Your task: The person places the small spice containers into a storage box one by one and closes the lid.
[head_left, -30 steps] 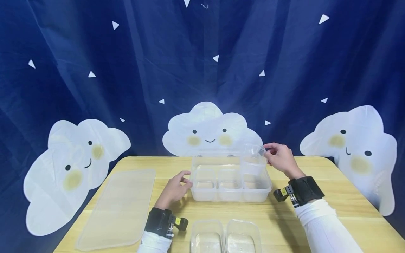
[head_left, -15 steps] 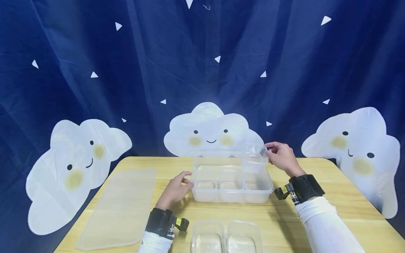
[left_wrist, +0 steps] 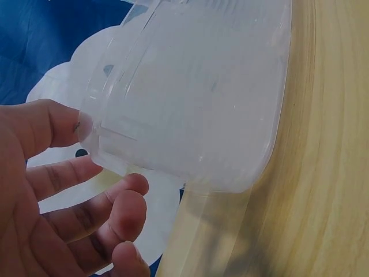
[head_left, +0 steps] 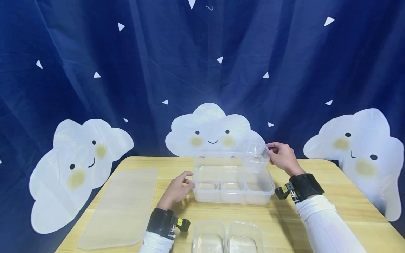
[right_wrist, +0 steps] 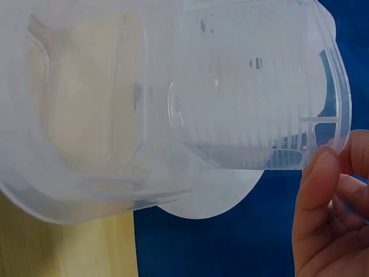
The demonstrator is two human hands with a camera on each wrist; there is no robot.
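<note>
A large translucent plastic box (head_left: 234, 197) stands toward the far side of the table, with several small clear compartments in its front row. At its left end, my left hand (head_left: 175, 191) pinches the rim between thumb and index finger, the other fingers loosely bent. My right hand (head_left: 282, 159) grips a small clear plastic container (right_wrist: 248, 86) by its rim, thumb on one side and fingers on the other. That small container is tilted above the box's back right corner. Whether its base touches the box is hard to tell.
A flat translucent lid (head_left: 120, 207) lies on the wooden table (head_left: 341, 196) at the left. Two small clear containers (head_left: 209, 230) stand side by side at the near edge. Behind the table hangs a dark blue curtain (head_left: 142, 70) printed with clouds.
The small container in my right hand has risen slightly and tilted a little more. My left hand keeps its place on the box, and the head view has shifted slightly.
</note>
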